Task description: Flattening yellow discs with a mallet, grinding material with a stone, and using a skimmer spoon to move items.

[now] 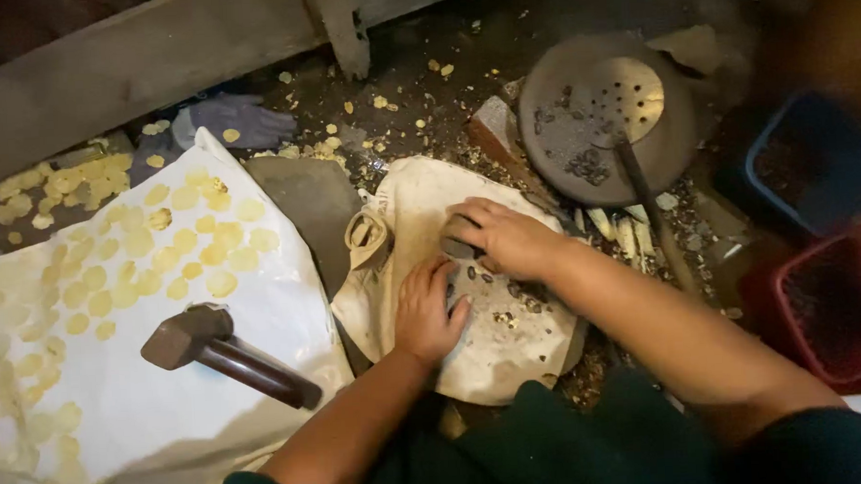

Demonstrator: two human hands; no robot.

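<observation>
Head view, looking down at a dirt floor work area. The left hand (427, 315) lies palm down on a cream cloth sack (512, 340) spread near centre, fingers extended and loosely spread, pressing on the cloth and gripping nothing. Just beyond it, the right hand (503, 237) rests on the same sack with its fingers curled over a small dark object (457, 248); what that object is cannot be made out. The two hands lie close together, not quite touching. Small dark and yellowish fragments (504, 307) lie scattered on the sack between and to the right of the hands.

To the left, a white sheet (147, 400) covers the floor, carrying many flat, pale yellow discs (160, 254) laid out in loose rows. A hammer (218, 353) with a dark head and brown handle lies on this sheet, well apart from both hands. At far left of centre, a grey work glove (241, 120) lies on the ground beside more yellow pieces.

At far right, a round dark pan (542, 145) holds a perforated metal skimmer (623, 98) whose long handle runs towards the near right. At the right edge stand a blue bin (814, 162) and, nearer, a red bin (840, 311).
</observation>
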